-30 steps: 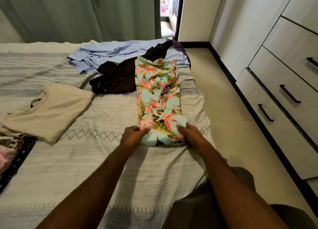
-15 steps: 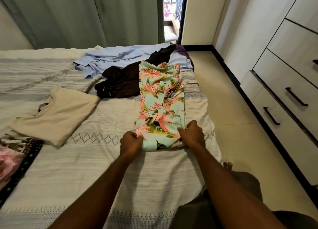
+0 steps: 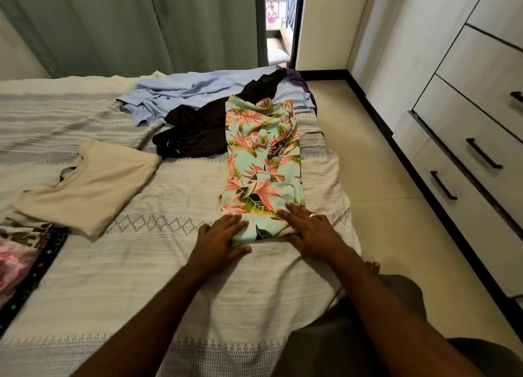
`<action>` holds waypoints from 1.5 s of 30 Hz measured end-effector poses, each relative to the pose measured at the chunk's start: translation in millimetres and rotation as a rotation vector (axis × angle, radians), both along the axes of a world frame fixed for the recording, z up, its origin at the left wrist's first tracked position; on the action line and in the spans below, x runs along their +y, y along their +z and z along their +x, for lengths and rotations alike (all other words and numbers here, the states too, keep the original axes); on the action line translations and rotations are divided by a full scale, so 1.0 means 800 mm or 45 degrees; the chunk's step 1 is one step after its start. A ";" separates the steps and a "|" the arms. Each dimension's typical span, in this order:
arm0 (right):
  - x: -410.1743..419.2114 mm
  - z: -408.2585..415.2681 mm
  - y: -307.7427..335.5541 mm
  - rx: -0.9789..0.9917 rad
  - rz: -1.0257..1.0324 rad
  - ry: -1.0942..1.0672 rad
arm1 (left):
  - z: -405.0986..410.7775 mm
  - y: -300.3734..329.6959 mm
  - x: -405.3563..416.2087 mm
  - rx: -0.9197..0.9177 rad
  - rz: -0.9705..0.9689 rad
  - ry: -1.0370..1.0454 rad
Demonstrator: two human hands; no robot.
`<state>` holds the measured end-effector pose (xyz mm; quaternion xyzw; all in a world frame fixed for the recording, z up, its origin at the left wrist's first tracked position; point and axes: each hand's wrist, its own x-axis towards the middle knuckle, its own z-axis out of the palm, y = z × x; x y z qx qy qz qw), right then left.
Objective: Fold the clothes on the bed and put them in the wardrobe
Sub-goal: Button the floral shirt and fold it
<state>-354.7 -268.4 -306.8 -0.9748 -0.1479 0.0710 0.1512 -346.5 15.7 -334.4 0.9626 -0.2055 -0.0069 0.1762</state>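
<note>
A mint floral garment (image 3: 261, 161) lies as a long narrow strip on the bed (image 3: 175, 286), running away from me. My left hand (image 3: 219, 242) lies flat with straight fingers on its near left corner. My right hand (image 3: 310, 229) presses flat on the near right corner, fingers spread. A folded beige top (image 3: 93, 187) sits to the left. A dark brown garment (image 3: 198, 133) and a light blue shirt (image 3: 184, 93) lie unfolded behind. The white wardrobe (image 3: 469, 127) with dark drawer handles stands on the right, its drawers closed.
A pink and black patterned cloth (image 3: 19, 257) lies at the bed's left edge. Green curtains (image 3: 135, 22) hang behind the bed. A strip of tiled floor (image 3: 376, 195) runs between bed and wardrobe, leading to an open doorway (image 3: 280, 20).
Both hands have gone from gripping the floral garment's near end to lying flat on it. The near end now rests on the bed.
</note>
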 end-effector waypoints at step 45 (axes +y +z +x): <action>-0.038 0.171 0.120 0.313 0.872 -0.335 | 0.232 0.142 -0.017 0.847 -0.845 0.017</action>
